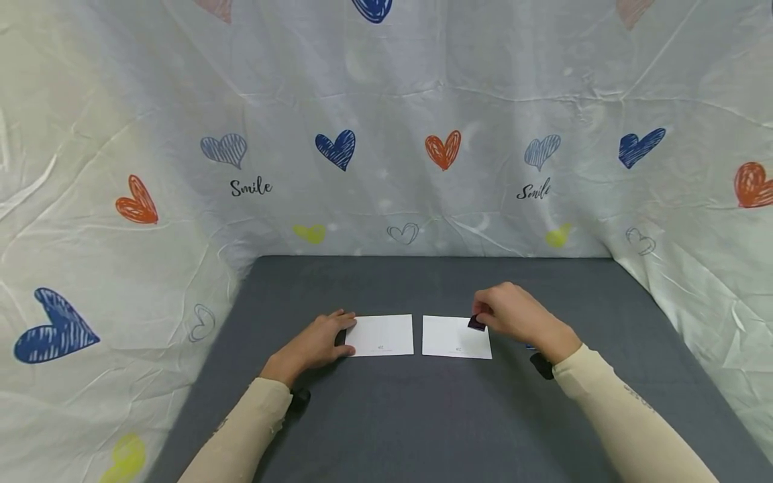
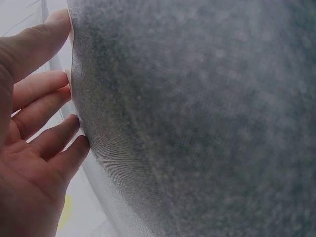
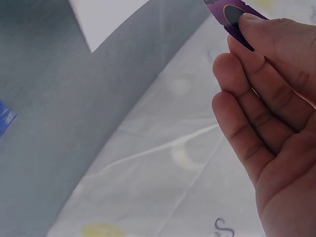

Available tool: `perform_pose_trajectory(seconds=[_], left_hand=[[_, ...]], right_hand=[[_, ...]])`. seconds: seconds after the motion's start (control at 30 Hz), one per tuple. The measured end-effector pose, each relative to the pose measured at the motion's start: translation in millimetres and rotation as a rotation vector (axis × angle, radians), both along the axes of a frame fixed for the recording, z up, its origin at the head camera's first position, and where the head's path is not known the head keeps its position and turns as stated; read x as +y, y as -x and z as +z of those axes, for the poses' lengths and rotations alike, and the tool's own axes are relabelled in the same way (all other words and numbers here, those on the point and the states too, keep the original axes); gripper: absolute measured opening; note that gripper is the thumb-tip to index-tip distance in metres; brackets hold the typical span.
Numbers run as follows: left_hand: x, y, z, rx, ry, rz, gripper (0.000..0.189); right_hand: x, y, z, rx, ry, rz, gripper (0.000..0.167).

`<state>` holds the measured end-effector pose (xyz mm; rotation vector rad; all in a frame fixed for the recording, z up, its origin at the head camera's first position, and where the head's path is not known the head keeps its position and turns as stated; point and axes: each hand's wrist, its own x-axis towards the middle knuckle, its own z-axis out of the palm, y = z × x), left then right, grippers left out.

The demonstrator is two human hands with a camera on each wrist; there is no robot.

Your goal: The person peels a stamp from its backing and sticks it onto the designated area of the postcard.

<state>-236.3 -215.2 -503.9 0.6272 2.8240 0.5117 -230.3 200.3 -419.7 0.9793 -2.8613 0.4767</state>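
Two white cards lie side by side on the grey table, a narrow gap between them. On the left edge of the left card point(image 1: 386, 334) my left hand point(image 1: 317, 343) rests with spread fingers; in the left wrist view its fingertips point(image 2: 79, 143) touch along the edge of the grey surface. Above the top right corner of the right card point(image 1: 449, 337), my right hand point(image 1: 519, 312) pinches a small purple piece point(image 1: 475, 324) between thumb and fingers. Up close, this purple piece point(image 3: 232, 17) has jagged edges and a dark oval outlined in gold; the thumb covers part of it.
A small blue item point(image 1: 530, 347) lies on the grey table point(image 1: 423, 416), partly hidden by the right wrist. Dark wrist devices point(image 1: 541, 366) sit under both forearms. A pale curtain point(image 1: 386, 194) printed with hearts stands behind and at both sides.
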Motion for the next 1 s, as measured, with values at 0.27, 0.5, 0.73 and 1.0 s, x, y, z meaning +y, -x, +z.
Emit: perform_pose_trajectory(seconds=[0.27, 0.5, 0.73, 1.0], left_hand=[[-0.8, -0.9, -0.8, -0.013, 0.001, 0.011, 0.069], [-0.3, -2.7, 1.1, 0.004, -0.006, -0.004, 0.068], [-0.2, -3.2, 1.1, 0.004, -0.005, -0.014, 0.068], [0.1, -5.2, 0.8, 0.001, -0.004, -0.022, 0.068]], right_hand=[[-25, 1.8, 0.7, -0.012, 0.012, 0.036, 0.016], [-45, 3.6, 0.7, -0.012, 0.019, 0.071, 0.014], [-62, 4.9, -0.1, -0.044, 0.017, 0.081, 0.013], [-76, 4.1, -2.8, -0.080, 0.031, 0.091, 0.009]])
